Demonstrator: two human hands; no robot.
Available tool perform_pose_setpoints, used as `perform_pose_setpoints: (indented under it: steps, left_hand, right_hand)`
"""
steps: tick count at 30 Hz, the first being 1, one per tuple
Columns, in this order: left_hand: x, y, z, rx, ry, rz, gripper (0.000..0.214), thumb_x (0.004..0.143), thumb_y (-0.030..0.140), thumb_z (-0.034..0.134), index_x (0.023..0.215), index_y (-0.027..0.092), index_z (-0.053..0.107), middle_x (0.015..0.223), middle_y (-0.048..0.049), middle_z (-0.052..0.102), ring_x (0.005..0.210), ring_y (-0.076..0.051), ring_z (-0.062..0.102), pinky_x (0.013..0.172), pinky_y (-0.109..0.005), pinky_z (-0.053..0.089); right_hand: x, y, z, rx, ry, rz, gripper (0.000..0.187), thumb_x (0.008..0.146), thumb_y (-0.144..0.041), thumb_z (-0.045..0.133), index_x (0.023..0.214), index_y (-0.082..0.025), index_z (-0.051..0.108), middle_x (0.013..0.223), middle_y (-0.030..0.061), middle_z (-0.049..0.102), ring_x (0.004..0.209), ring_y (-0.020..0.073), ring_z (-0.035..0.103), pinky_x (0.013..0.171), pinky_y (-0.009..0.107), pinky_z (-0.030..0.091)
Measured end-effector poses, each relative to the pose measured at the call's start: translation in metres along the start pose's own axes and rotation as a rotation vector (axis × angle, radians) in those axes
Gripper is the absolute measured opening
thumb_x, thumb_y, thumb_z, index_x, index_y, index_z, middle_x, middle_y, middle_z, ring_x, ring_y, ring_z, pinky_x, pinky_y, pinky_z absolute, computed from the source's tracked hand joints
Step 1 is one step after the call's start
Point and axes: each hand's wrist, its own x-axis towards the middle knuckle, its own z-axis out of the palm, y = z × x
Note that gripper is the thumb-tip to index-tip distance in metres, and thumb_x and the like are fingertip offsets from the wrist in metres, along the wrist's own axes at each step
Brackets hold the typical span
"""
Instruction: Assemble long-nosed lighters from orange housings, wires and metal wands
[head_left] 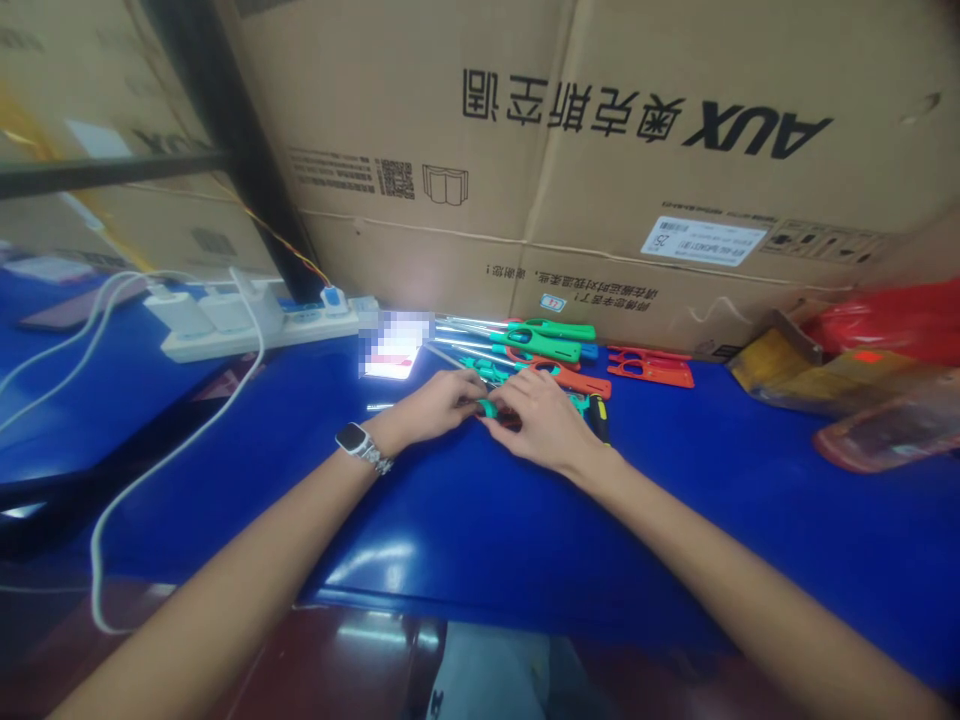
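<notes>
My left hand and my right hand meet over the blue table, fingers closed in a pinch. Between their fingertips a small green plastic piece shows, mostly hidden, so its kind is unclear. Just beyond the hands lie several long-nosed lighters, among them a green lighter and an orange lighter, their metal tubes pointing left. Small green plastic parts rest by my left fingers. Beside my right wrist is a yellow-and-black tool handle, partly covered.
A lit phone and a white power strip with chargers and cables lie left. Orange-red plastic parts sit right of the lighters. A large cardboard box stands behind. An open carton and a clear container are at right.
</notes>
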Motion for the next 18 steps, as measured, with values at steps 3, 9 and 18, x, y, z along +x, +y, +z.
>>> perform_pose_setpoints:
  steps: [3,9,18]
  left_hand:
    - [0.0,-0.001,0.001,0.008,0.002,-0.003,0.02,0.092,0.013,0.053,0.091,0.016,0.073,0.102,-0.0083,0.067,0.092,-0.019,0.065,0.088,-0.032,0.05]
    - [0.0,0.001,0.0,0.025,-0.005,-0.026,0.019,0.091,0.012,0.055,0.082,0.015,0.072,0.099,-0.0073,0.066,0.088,-0.018,0.064,0.083,-0.03,0.05]
    - [0.001,0.008,-0.005,-0.059,-0.034,-0.047,0.018,0.091,0.014,0.054,0.084,0.015,0.07,0.091,-0.0057,0.065,0.084,-0.017,0.062,0.08,-0.029,0.049]
  right_hand:
    - [0.005,-0.004,-0.006,-0.08,-0.01,-0.019,0.013,0.09,-0.028,0.061,0.094,-0.017,0.066,0.092,0.0118,0.071,0.092,0.0276,0.059,0.084,0.041,0.039]
    - [0.004,-0.002,-0.003,-0.069,0.016,0.0,0.012,0.089,-0.029,0.065,0.088,-0.017,0.064,0.081,0.0073,0.07,0.079,0.0229,0.059,0.081,0.036,0.038]
    - [-0.004,0.005,0.004,-0.018,0.045,0.004,0.016,0.092,-0.032,0.064,0.09,-0.016,0.066,0.084,0.0076,0.07,0.081,0.0223,0.057,0.079,0.036,0.04]
